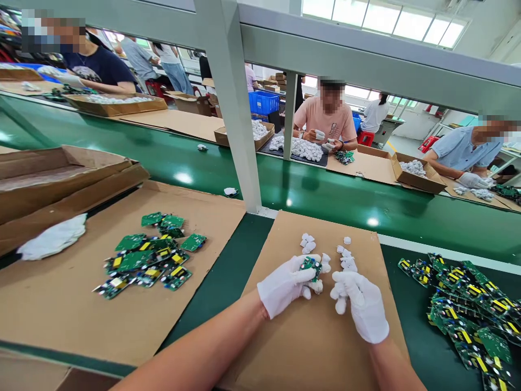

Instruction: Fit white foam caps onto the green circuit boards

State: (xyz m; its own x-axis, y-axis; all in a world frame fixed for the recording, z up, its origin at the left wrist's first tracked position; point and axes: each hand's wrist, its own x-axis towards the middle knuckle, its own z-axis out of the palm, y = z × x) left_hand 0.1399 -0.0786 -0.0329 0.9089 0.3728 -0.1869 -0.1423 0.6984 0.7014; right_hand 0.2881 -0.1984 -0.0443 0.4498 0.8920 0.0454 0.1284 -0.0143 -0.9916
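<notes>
My left hand [287,285], in a white glove, holds a small green circuit board [311,265] over the cardboard sheet. Beside and below that board lie white pieces [325,263], close to the fingertips. My right hand [362,304], also gloved in white, has its fingers bent and drawn together at the near end of a row of small white pieces [347,259]. White glove against white pieces hides what its fingertips hold, if anything. Another little cluster of white pieces [308,243] rests beyond my left hand.
Circuit boards [468,304] are heaped on the right, with another pile [150,255] on cardboard at left. An open cardboard box [61,184] and a white cloth-like item [55,237] stand farther left. A metal post [236,108] rises ahead; co-workers sit across the green belt [325,193].
</notes>
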